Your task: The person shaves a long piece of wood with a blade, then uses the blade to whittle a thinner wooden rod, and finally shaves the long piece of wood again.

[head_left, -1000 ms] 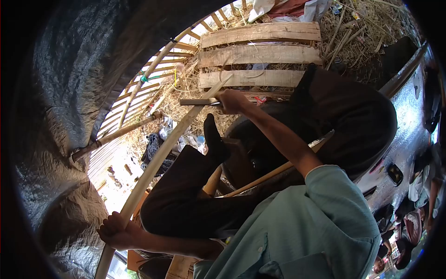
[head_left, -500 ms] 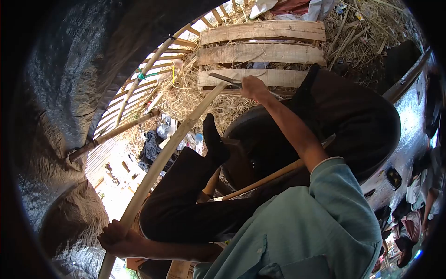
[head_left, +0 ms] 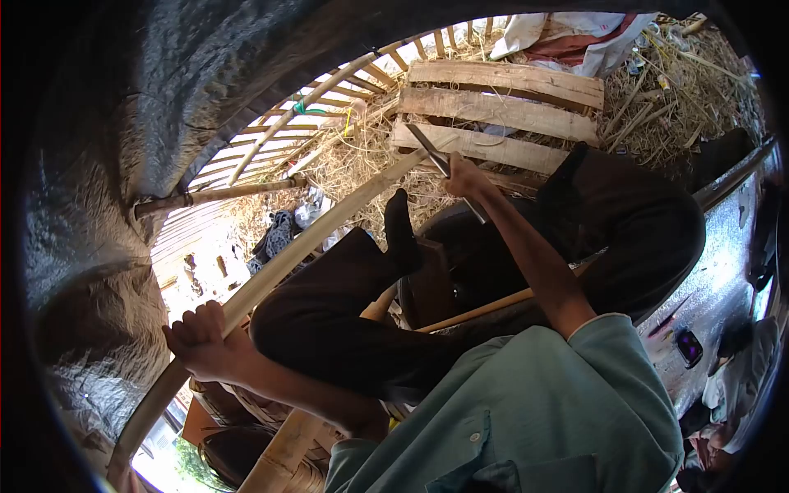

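Observation:
My left hand (head_left: 205, 341) is wrapped round the lower part of a long pale bamboo strip (head_left: 300, 246), which slants up from lower left across the view. In my right hand (head_left: 464, 177) is a knife (head_left: 426, 144), its blade lying across the strip near the far, thin end. The other end of the knife sticks out below my fist. Between the hands the strip passes over my bent leg (head_left: 329, 304) in dark trousers. A thin stick (head_left: 485, 308) lies across my lap, partly hidden by my right forearm.
Beyond the knife stands a slatted wooden crate (head_left: 501, 111) on straw (head_left: 370, 168). A bamboo slat fence (head_left: 271, 144) curves along the left, beside a dark tarp (head_left: 214, 74). White and red sacking (head_left: 575, 37) lies behind the crate. A phone-like dark object (head_left: 689, 347) lies at right.
The view has tilted, so the crate and strip sit further right. My left hand appears higher in view, still gripping the strip. The knife's blade now points more steeply upward.

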The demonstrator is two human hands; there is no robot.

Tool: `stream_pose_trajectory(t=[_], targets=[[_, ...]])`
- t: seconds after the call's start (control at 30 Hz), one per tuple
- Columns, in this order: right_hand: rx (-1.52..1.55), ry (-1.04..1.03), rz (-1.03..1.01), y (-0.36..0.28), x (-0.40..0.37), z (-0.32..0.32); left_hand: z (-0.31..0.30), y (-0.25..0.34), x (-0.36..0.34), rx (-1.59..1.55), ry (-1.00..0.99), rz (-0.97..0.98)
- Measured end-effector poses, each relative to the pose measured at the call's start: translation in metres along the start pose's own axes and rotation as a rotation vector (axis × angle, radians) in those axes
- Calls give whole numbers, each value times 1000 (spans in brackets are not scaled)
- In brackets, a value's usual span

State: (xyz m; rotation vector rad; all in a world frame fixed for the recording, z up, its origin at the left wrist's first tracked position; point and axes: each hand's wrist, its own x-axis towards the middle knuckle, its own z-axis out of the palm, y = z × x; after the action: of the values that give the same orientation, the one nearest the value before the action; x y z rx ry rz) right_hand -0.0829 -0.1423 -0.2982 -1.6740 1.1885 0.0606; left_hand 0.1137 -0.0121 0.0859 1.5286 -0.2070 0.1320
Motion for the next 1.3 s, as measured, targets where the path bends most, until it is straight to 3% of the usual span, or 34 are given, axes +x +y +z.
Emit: stream_pose_trajectory(t=[0.13, 0.17, 0.23, 0.27, 0.37, 0.47, 0.87, 1.2, 1.3], targets=[[152, -103, 199, 12, -54, -21, -11, -3, 1, -231, -81, -58], [213, -135, 245, 8, -69, -27, -5, 2, -2, -230, 47, -110], [208, -162, 267, 2, -87, -29, -9, 3, -3, -269, -106, -117], [206, -176, 279, -1, -95, -30, -8, 6, -6, -277, -59, -140], [238, -36, 30, -28, -125, -27, -22, -6, 5, -388, -212, -138], [289, 205, -426, -39, -132, -1, -17, -2, 0, -389, -159, -142], [93, 122, -437, -60, -121, 3, -22, -11, 3, -371, -148, -106], [196, 142, -712, -134, -165, -47, -13, -7, 3, -416, -155, -100], [286, 155, -555, -92, -150, -22, -12, -9, 4, -385, -193, -64]])
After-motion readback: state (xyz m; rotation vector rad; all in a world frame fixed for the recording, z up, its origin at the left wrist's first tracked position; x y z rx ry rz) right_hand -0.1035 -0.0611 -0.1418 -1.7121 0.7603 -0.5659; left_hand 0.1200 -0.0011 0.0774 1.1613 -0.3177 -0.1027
